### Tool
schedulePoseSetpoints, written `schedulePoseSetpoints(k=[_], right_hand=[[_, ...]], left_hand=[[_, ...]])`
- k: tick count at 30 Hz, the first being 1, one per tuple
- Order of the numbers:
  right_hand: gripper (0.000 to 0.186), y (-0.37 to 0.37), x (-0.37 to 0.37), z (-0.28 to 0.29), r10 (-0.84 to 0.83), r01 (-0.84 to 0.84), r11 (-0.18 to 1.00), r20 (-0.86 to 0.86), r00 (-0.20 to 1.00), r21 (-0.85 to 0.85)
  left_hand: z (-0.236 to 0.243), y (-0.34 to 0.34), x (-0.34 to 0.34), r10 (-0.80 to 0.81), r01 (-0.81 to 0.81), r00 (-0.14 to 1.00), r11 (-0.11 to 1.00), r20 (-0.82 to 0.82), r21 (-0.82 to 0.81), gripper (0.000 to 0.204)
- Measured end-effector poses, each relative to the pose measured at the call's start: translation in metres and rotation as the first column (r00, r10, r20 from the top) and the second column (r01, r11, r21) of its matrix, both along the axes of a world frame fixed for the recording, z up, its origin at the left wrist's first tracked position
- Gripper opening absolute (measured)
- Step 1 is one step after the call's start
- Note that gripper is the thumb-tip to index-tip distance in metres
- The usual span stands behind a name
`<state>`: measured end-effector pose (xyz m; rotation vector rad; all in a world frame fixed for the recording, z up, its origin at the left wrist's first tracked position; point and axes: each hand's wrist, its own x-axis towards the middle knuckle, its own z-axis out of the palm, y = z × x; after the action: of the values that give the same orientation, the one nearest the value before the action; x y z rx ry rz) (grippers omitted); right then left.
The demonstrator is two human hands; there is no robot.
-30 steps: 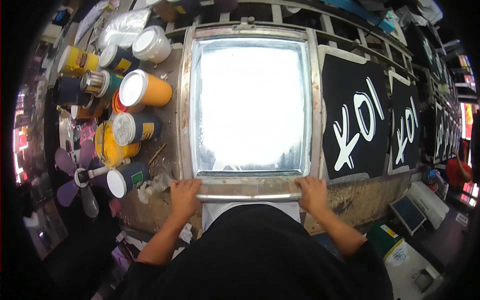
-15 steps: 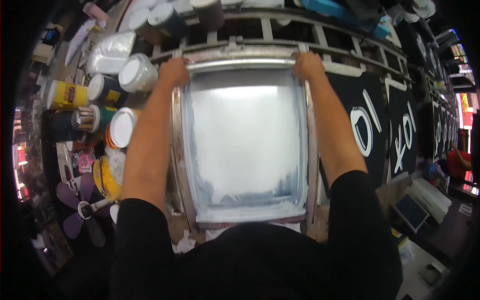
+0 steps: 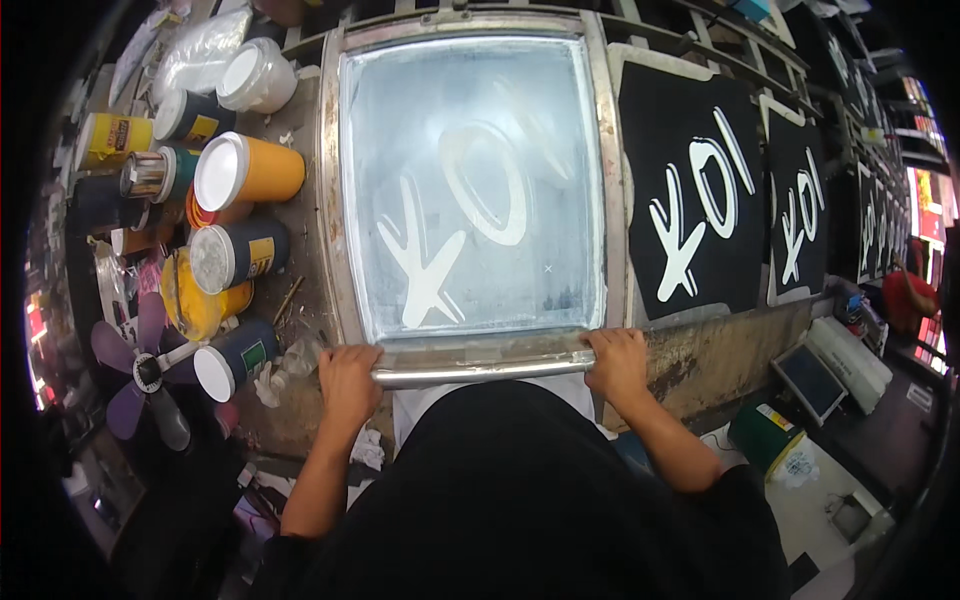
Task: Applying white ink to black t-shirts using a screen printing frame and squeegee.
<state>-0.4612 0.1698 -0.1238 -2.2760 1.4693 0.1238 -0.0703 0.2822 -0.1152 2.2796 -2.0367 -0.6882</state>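
Observation:
Both hands hold a long metal-edged squeegee (image 3: 485, 373) level along the near end of a screen-printing frame (image 3: 334, 215). My left hand (image 3: 349, 382) is closed around its left end. On the other end, my right hand (image 3: 618, 366) grips with the fingers wrapped over it. The mesh (image 3: 560, 260) inside the frame carries a thin bluish-white film of ink, and large slanted lettering shows in it. Whatever lies under the mesh is hidden. Right of the frame lies a black sheet (image 3: 650, 130) printed with bold white lettering.
Paint tubs crowd the left side, among them an orange tub (image 3: 270, 168) and a dark blue tub (image 3: 262, 250). A purple-bladed fan (image 3: 125, 345) stands below them. More printed black sheets (image 3: 790, 160) run off right. A green can (image 3: 765, 440) sits at lower right.
Both hands have drawn the squeegee from the frame's far end to its near end. The thick white ink over the mesh has thinned, and lettering now shows there.

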Motion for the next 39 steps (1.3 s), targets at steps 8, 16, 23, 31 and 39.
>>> schedulePoseSetpoints(k=[8, 16, 23, 31, 39], right_hand=[[0.032, -0.213, 0.067, 0.008, 0.092, -0.11, 0.971, -0.097, 0.991, -0.21], [0.045, -0.396, 0.143, -0.002, 0.021, -0.082, 0.964, -0.233, 0.972, -0.254], [0.04, -0.365, 0.124, -0.019, 0.147, -0.171, 0.945, -0.105, 0.984, -0.28], [0.034, -0.054, 0.017, -0.048, 0.074, -0.088, 0.934, -0.053, 0.996, -0.345], [0.042, -0.075, 0.006, -0.001, 0.186, -0.188, 0.982, 0.049, 0.981, 0.026]], left_hand=[[0.009, -0.195, 0.066, 0.026, -0.013, 0.998, 0.977, 0.06, -0.212, 0.036], [-0.008, -0.392, 0.126, 0.053, -0.052, 0.971, 0.999, 0.231, -0.012, 0.045], [-0.03, -0.349, 0.124, 0.046, -0.031, 0.989, 0.994, 0.14, -0.105, 0.043], [-0.055, -0.043, 0.023, 0.007, 0.031, 0.991, 0.96, 0.136, -0.28, 0.05], [-0.007, -0.038, 0.024, 0.004, -0.001, 1.0, 0.991, 0.026, -0.137, 0.036]])
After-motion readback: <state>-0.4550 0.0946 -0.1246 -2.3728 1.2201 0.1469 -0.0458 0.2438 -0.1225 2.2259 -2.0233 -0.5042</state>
